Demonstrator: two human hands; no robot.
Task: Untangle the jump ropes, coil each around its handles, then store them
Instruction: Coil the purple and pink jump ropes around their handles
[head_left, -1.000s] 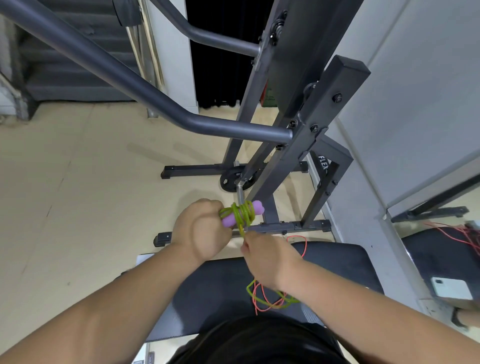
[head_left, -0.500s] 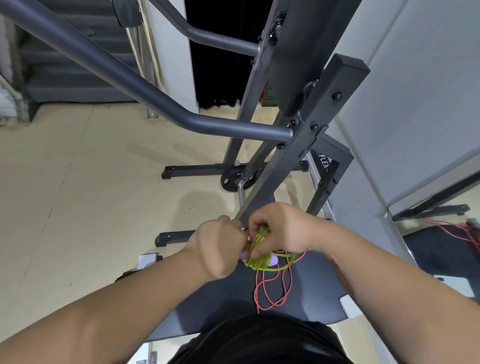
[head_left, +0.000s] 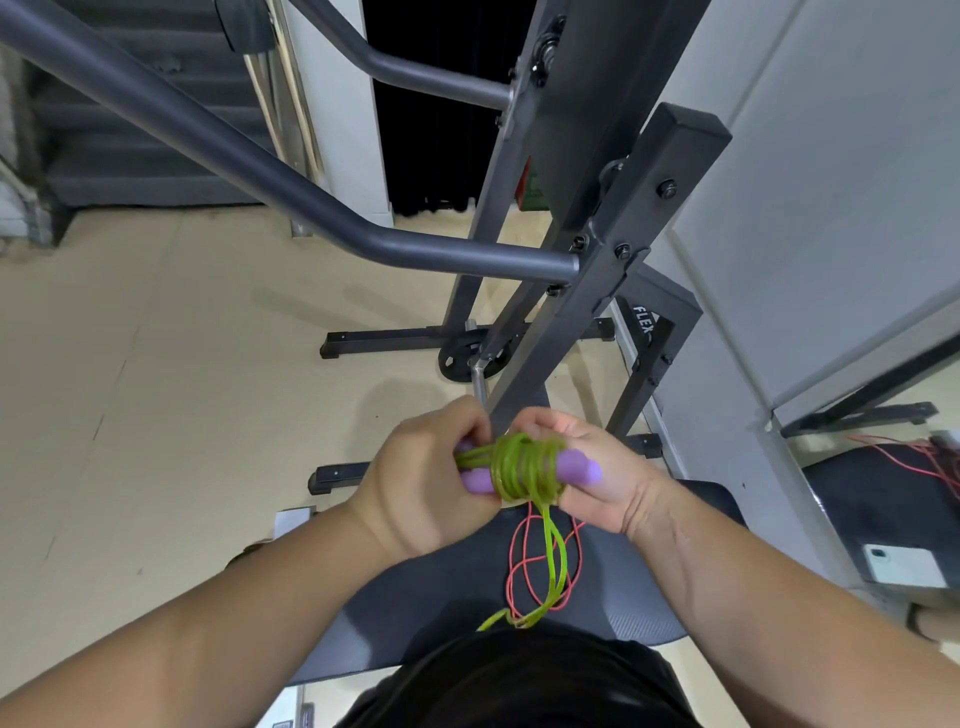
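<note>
Both hands are meeting over the front of the padded tabletop (head_left: 457, 613), sharing one bundle. The left hand (head_left: 426, 488) is clenching the near-left end of the purple handles (head_left: 576, 467), its fingers curled over them and over a few strands of cord. The right hand (head_left: 597, 473) is grasping the opposite end, cradling the handles from behind with the thumb side toward the camera.

The handles are lying side by side, their long axis running nearly level from left to right, the rounded tip pointing right and slightly toward the wearer. They are looking smooth and matte, like soft foam or rubber. The green jump rope (head_left: 524, 467) is sitting in tight, glossy, translucent turns around their middle, and a loose loop of it is hanging straight down to the tabletop's near edge.

Beneath that loop, a thin red jump rope (head_left: 519, 571) is lying in slack curves on the tabletop, whose dark surface is showing a fine woven grain. Beyond the hands, a dark grey metal frame (head_left: 597, 291) of square and round tubes is rising from the pale floor (head_left: 156, 389).
</note>
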